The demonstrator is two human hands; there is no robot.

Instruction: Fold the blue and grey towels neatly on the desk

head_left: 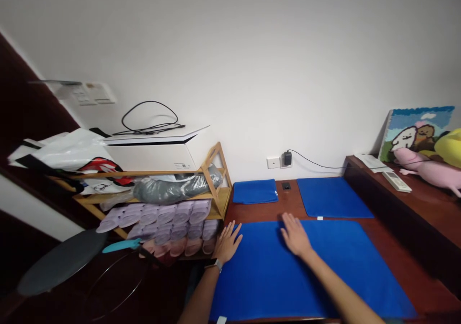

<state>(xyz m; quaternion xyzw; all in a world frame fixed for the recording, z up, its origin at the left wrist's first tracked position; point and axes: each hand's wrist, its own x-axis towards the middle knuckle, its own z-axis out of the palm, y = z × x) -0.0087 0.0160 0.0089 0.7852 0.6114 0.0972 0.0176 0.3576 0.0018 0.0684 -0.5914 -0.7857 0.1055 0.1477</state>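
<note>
A large blue mat (273, 271) lies spread out on the reddish-brown desk (252, 212). My left hand (227, 243) rests at its left edge, fingers spread and nothing in them; a watch is on that wrist. Over the mat's far edge, my right hand (294, 234) lies flat with the fingers stretched out, also holding nothing. Beyond it, a second blue mat (333, 197) lies flat at the back right of the desk. A smaller blue piece (255, 191), apparently folded, lies at the back left. Small white tags show on the mats' edges.
Left of the desk stands a wooden rack (216, 180) with several slippers (182, 211) and a white box (154, 153) on top. A dark round seat (63, 261) is at lower left. On the right ledge are a remote control (396, 182) and a pink plush toy (432, 168).
</note>
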